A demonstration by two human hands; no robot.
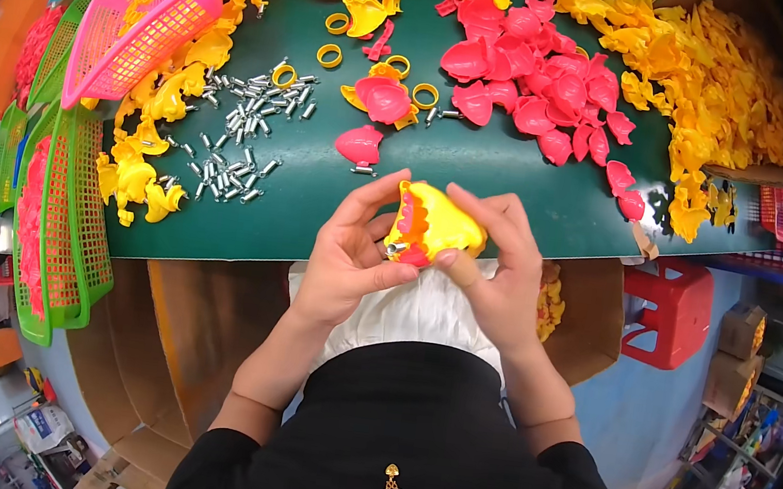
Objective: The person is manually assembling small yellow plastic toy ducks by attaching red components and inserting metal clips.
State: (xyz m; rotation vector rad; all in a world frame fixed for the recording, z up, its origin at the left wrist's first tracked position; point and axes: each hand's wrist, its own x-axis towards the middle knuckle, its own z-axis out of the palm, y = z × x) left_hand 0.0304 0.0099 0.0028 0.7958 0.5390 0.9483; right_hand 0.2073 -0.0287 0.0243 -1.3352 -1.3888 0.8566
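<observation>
Here, mid-frame, a yellow-and-pink plastic piece sits between left hand, pinching its jagged edge, and right hand, gripping its rounded side.

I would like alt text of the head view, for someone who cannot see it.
A bare left hand and right hand hold a yellow-and-red piece at a green table. On it lie small silvery cylinders, pinkish-red shells, yellow rings and yellow pieces.

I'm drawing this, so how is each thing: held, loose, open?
Yellow-and-pink piece: held up
Left grip: closed on it
Right grip: closed on it
Metal cylinders: scattered
Pink shells: loosely heaped
Yellow rings: lying loose
Yellow parts: piled
Pink basket: open, holding yellow parts
Cardboard box: open
</observation>
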